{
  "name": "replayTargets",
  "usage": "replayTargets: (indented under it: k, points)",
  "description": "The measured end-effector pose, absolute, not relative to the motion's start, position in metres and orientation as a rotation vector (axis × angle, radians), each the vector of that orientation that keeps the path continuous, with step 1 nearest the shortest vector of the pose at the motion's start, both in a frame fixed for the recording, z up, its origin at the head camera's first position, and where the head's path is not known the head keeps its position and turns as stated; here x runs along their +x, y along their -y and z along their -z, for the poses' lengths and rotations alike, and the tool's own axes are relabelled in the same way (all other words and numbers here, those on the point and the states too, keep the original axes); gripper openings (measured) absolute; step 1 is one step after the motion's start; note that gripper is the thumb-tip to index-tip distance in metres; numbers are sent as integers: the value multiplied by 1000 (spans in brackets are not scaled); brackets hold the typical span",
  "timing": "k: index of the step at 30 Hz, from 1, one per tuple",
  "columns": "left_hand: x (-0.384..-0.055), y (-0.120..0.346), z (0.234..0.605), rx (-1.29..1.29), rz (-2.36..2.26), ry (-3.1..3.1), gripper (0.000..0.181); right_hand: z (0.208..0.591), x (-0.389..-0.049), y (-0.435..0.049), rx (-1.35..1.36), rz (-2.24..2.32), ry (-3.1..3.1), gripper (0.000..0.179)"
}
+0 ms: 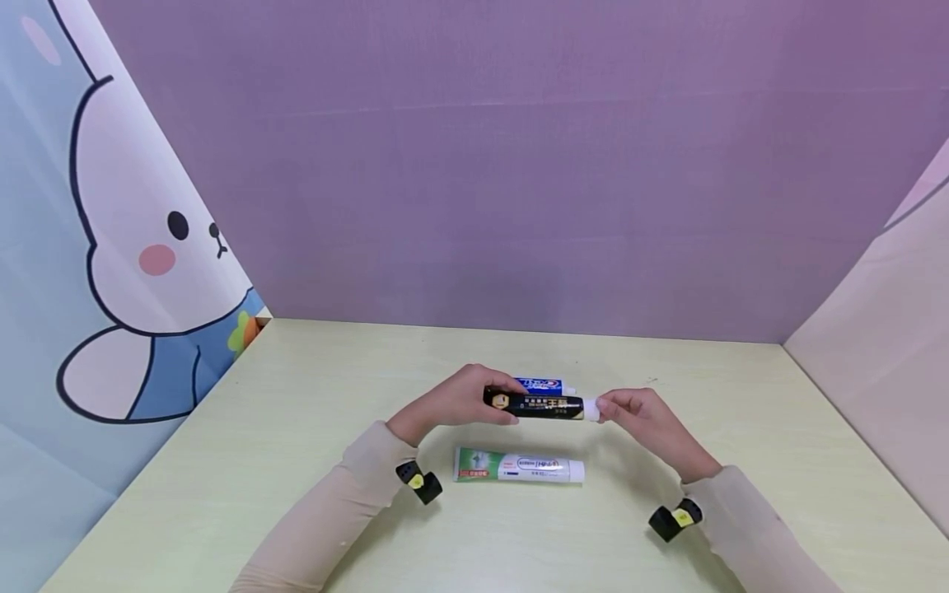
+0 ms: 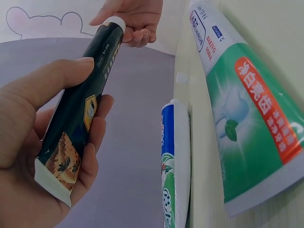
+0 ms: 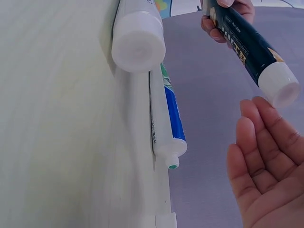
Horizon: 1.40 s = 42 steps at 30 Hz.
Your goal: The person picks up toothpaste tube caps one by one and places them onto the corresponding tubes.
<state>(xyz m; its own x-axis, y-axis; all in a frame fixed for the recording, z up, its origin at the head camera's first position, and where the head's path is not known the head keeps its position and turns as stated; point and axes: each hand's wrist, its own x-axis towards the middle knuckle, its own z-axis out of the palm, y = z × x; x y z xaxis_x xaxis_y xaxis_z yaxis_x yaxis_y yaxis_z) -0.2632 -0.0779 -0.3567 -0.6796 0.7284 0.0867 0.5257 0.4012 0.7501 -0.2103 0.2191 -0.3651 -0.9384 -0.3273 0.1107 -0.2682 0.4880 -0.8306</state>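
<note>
My left hand (image 1: 469, 397) holds a black toothpaste tube (image 1: 552, 407) by its crimped end, above the table. The tube's white cap (image 3: 279, 84) points right and is on the tube. Beside that cap is my right hand (image 1: 651, 422), its fingertips at the cap's edge; the right wrist view shows its fingers (image 3: 266, 137) extended and slightly bent, with the thumb out of sight. Behind the black tube lies a blue toothpaste tube (image 1: 539, 385), partly covered, its bare nozzle (image 3: 172, 161) showing. Nearer me lies a green and white toothpaste tube (image 1: 530, 467) with its cap on.
A small white piece (image 3: 166, 220), like a loose cap, stands on the pale table (image 1: 334, 362) beyond the blue tube's nozzle. A purple cloth (image 1: 519, 165) hangs behind the table, and a rabbit-print cloth (image 1: 133, 247) hangs at the left.
</note>
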Motion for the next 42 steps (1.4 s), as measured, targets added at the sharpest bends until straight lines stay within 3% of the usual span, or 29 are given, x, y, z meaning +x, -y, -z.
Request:
replayTargets:
  k: [5,12,24,42]
  points:
    - [-265,77,357,1099,-1165,-2413,37,367,-214,-220,-571,1469,-2633,26]
    - [-268,75,358,1074,-1173,-2409,37,373,-220,-220,-835,1544,-2729,38]
    - [-270,72,358,1081,-1159,-2421,38,377,-225,-221,-1012,1585,-2751,30]
    - [-265,74,358,1095,-1140,-2420,38,377,-220,-223,-924,1545,-2798,24]
